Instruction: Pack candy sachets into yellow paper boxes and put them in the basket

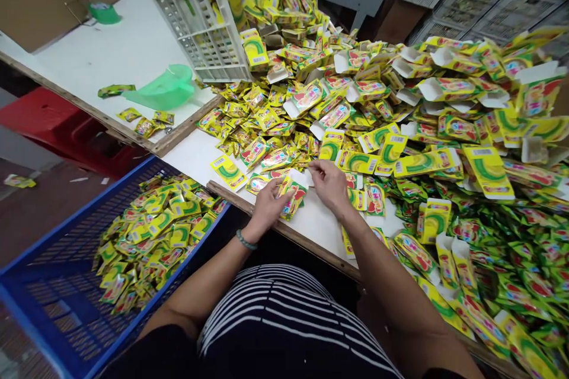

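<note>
My left hand point(269, 204), with a beaded bracelet on its wrist, holds a small yellow box point(294, 200) whose white flap points up and right, near the table's front edge. Just right of that box is my right hand point(329, 185), its thumb and fingers pinched together; whatever they grip is too small to make out. Beyond both hands lies a heap of small yellow packets point(267, 117). Open-ended yellow boxes point(367, 87) are piled behind and to the right. Green packets point(524, 266) fill the lower right.
Below left, a blue crate point(53, 302) holds many filled boxes. A white crate point(195, 18) lies tipped at the back, spilling boxes. A green scoop point(164, 92) rests on the left white table point(89, 62). A red stool point(48, 124) stands under that table's edge.
</note>
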A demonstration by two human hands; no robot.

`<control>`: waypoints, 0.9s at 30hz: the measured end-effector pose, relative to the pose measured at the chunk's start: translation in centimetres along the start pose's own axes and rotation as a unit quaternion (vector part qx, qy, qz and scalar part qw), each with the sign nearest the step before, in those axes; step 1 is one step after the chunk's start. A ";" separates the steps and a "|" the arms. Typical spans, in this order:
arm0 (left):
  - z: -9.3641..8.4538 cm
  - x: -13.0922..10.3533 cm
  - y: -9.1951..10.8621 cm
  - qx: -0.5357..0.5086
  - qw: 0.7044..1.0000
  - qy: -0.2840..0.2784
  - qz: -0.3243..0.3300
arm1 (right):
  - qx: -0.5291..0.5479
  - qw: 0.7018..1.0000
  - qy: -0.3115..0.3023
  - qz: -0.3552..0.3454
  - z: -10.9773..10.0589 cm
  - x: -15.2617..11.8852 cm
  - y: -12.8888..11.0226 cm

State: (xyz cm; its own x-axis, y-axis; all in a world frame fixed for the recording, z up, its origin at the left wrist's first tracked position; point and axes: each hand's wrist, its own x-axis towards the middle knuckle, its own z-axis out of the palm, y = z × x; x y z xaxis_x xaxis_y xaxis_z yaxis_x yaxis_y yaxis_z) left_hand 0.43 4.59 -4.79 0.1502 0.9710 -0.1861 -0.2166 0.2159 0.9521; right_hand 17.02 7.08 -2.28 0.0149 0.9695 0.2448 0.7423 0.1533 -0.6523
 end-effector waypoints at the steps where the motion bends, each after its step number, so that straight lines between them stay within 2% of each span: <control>1: -0.4 -0.1 0.3 -0.021 1.000 0.010 -0.017 | -0.067 0.998 0.004 -0.018 0.3 1.0 0.3; 3: -1.1 -0.5 1.0 -0.038 0.998 0.018 -0.047 | -0.187 0.980 -0.033 -0.052 1.0 2.9 1.2; 5: -1.7 -0.9 1.6 -0.037 0.997 0.023 -0.063 | -0.257 0.960 -0.076 -0.081 1.7 4.4 1.9; 8: -2.0 -1.2 2.3 -0.030 0.997 0.029 -0.070 | -0.257 0.958 -0.066 -0.106 1.8 5.5 2.7; 11: -2.1 -1.2 2.5 -0.018 0.997 0.031 -0.064 | -0.152 0.985 -0.001 -0.083 0.5 5.0 3.2; 14: -2.2 -1.1 2.4 -0.011 0.998 0.015 -0.067 | 0.034 0.999 0.036 0.020 -1.5 3.5 3.1; 17: -2.1 -1.3 2.0 -0.010 0.996 -0.010 -0.083 | 0.244 0.962 0.033 0.118 -2.7 1.1 2.7; 19: -1.9 -1.6 1.7 -0.009 0.995 -0.034 -0.096 | 0.329 0.930 0.032 0.161 -2.6 -1.0 2.4; 21: -1.6 -2.0 1.6 -0.008 0.991 -0.066 -0.116 | 0.368 0.910 0.033 0.191 -2.3 -3.1 2.1; 23: -1.4 -2.3 1.5 -0.012 0.986 -0.089 -0.142 | 0.380 0.902 0.035 0.202 -2.0 -4.9 2.0; 25: -1.1 -2.5 1.5 -0.013 0.983 -0.092 -0.157 | 0.375 0.905 0.047 0.192 -2.1 -6.3 1.9; 27: -0.9 -2.7 1.6 -0.001 0.981 -0.096 -0.166 | 0.342 0.923 0.061 0.162 -2.7 -7.0 1.8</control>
State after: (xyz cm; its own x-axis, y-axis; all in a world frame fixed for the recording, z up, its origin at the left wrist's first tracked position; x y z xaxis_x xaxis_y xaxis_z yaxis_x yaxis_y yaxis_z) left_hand -1.15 2.43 -3.00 0.3917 0.8100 -0.4365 -0.1263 0.5172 0.8465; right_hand 20.02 0.02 -3.27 0.2691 0.9631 0.0083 0.0883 -0.0161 -0.9960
